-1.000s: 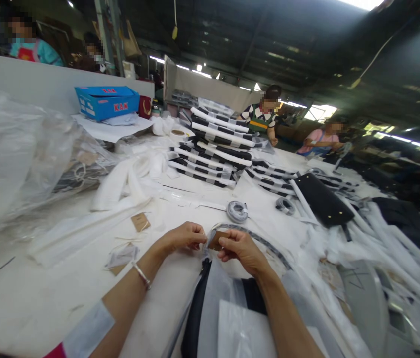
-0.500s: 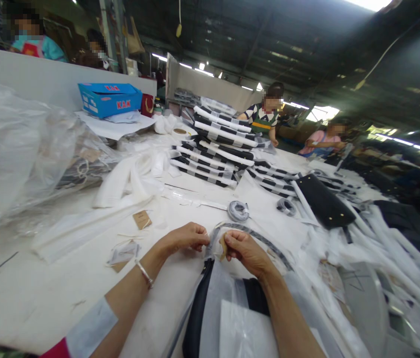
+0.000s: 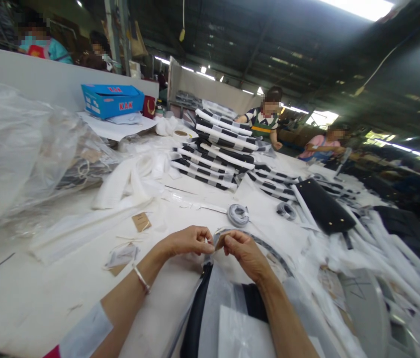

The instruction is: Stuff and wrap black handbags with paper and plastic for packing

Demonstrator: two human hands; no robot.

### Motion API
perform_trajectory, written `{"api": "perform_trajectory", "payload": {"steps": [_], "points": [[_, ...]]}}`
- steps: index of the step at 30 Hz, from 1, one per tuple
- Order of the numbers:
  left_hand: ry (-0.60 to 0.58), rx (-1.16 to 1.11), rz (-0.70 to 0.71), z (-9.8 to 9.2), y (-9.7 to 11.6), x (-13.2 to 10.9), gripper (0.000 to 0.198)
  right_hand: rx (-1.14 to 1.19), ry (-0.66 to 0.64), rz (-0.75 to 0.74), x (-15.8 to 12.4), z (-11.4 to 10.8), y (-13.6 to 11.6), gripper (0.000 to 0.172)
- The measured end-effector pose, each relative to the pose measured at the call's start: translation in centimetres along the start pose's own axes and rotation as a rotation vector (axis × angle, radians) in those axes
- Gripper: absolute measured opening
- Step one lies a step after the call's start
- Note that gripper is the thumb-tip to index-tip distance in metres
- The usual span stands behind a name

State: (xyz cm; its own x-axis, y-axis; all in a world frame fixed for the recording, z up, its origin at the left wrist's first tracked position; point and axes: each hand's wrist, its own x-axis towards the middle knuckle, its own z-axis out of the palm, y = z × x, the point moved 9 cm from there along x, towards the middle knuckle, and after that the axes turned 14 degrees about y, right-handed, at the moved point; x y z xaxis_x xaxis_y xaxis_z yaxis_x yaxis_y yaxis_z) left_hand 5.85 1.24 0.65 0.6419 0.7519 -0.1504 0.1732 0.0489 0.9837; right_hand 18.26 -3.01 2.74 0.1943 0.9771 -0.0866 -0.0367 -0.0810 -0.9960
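My right hand (image 3: 245,252) pinches a small brown cardboard tag (image 3: 219,242) between thumb and fingers. Close to it on the left, my left hand (image 3: 189,242) has its fingertips pressed together; what they hold is too small to make out, though a bit of white shows there. Both hands are above the top end of a black bag (image 3: 194,318), which lies in front of me partly covered by white wrapping and a white sheet (image 3: 245,330). A handle wrapped in grey film (image 3: 275,250) arches from the bag behind my right hand.
Another brown tag (image 3: 141,222) lies left on the table. Coiled wrapped straps (image 3: 238,215) sit beyond my hands. Further back are stacked black-and-white wrapped bags (image 3: 224,134) and a blue box (image 3: 113,101). Clear plastic (image 3: 27,154) heaps at left; co-workers stand behind.
The brown tag has turned and moved slightly left and up in my right hand. My left hand has come right, so its fingertips are now close to the tag.
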Motion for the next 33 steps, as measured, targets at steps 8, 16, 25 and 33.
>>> {"api": "perform_trajectory", "payload": {"steps": [8,16,25,33], "points": [[0.144,-0.006,0.155,0.2,1.3,0.6,0.022,-0.068,0.176,-0.051,0.5,-1.6,-0.5,0.037],[-0.041,-0.247,0.032,0.1,0.1,0.3,0.037,-0.563,0.030,-0.012,0.6,-2.3,1.4,0.041],[-0.050,-0.297,0.002,-0.2,0.4,-0.2,0.044,-0.686,-0.033,-0.183,1.1,0.1,2.8,0.057],[-0.085,-0.307,0.009,-0.1,0.0,0.0,0.042,-0.473,-0.042,0.111,1.5,-0.2,4.8,0.073]]}}
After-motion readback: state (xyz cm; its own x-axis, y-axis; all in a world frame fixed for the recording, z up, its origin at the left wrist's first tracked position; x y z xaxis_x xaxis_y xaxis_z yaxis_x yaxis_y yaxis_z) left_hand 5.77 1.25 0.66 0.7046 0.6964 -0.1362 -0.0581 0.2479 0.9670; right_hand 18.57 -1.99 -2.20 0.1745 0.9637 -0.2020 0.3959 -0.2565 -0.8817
